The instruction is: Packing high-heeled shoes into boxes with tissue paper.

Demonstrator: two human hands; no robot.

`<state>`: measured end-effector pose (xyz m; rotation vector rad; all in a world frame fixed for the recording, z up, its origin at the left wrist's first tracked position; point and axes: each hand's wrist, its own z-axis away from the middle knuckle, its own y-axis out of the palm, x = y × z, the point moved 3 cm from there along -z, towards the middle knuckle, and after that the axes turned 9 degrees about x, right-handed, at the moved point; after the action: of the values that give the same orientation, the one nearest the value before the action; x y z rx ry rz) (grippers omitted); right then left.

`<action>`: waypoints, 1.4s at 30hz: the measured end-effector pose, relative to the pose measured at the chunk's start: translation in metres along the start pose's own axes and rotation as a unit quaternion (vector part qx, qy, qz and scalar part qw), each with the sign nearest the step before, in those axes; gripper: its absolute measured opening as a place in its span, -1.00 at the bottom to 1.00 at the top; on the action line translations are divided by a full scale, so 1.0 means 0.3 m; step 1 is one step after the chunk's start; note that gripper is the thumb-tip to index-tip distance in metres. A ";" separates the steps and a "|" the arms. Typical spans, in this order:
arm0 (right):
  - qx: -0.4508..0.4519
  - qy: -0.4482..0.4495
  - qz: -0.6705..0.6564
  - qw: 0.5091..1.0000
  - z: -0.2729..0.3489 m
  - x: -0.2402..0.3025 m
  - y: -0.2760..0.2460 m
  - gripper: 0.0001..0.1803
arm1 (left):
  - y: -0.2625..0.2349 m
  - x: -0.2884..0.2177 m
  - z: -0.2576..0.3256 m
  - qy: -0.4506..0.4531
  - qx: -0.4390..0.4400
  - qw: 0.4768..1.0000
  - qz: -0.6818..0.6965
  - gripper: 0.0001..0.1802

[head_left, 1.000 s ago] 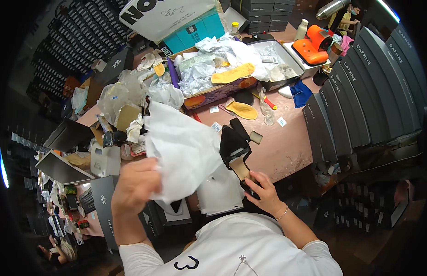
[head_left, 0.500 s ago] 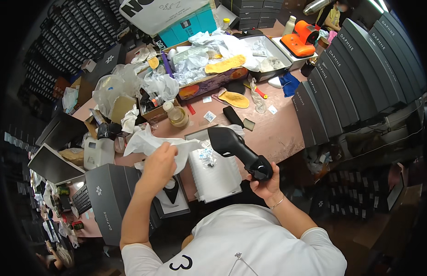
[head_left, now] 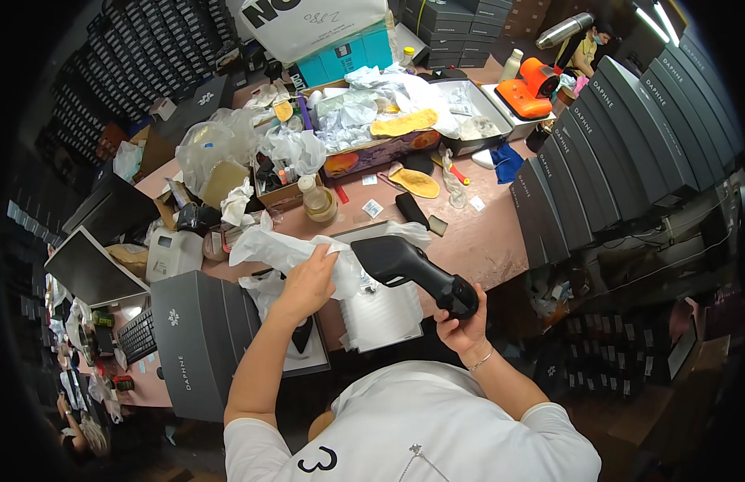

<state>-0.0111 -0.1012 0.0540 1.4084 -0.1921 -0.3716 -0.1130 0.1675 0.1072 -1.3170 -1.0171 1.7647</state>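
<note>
In my right hand (head_left: 466,325) is a black shoe (head_left: 400,261), gripped at its near right end, with its broad end pointing up and left. My left hand (head_left: 310,283) pinches a crumpled sheet of white tissue paper (head_left: 272,243), which reaches the shoe's broad end; whether they touch I cannot tell. Beneath the shoe, an open tray-like box (head_left: 420,333) holds a ribbed white sheet (head_left: 380,317). Under my left forearm lies an open shoe box (head_left: 318,363); a dark pointed shape (head_left: 302,336) in it is partly hidden.
Grey shoe boxes (head_left: 208,337) stand at left beside a keyboard (head_left: 138,333) and monitor (head_left: 95,269). A glass bottle (head_left: 318,202), black pouch (head_left: 411,210) and yellow insole (head_left: 414,183) lie beyond. Behind is a paper-filled carton (head_left: 380,153). Stacked boxes (head_left: 585,153) rise at right.
My left hand has drawn the tissue paper rightward, closer to the shoe. The shoe's broad end has dropped lower and to the left. The whole view has shifted slightly.
</note>
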 end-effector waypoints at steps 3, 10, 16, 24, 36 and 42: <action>0.054 0.073 0.027 0.995 0.008 0.004 -0.004 -0.38 | 0.012 0.023 0.006 -0.007 -0.001 1.000 0.006 -0.47; 0.056 0.149 0.289 0.944 -0.093 -0.043 0.092 -0.37 | -0.106 -0.084 0.134 0.017 -0.015 0.997 0.079 -0.46; 0.045 0.149 0.357 0.921 -0.141 -0.099 0.052 -0.28 | -0.120 -0.100 0.206 0.046 -0.069 0.992 0.099 -0.48; 0.145 0.186 0.295 0.926 -0.108 -0.073 -0.010 -0.22 | -0.071 -0.183 0.212 0.072 -0.054 0.986 0.138 -0.52; 0.166 0.172 0.434 0.869 -0.113 -0.006 0.038 -0.40 | -0.067 -0.244 0.208 0.090 -0.041 0.989 0.109 -0.48; 0.200 0.188 0.479 0.834 -0.122 0.028 0.050 -0.42 | -0.074 -0.301 0.220 0.082 -0.041 0.992 0.082 -0.59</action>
<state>0.0115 -0.0688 0.0621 1.5697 -0.6401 0.8213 -0.1537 0.0865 0.1762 -1.6093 -0.9213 1.7148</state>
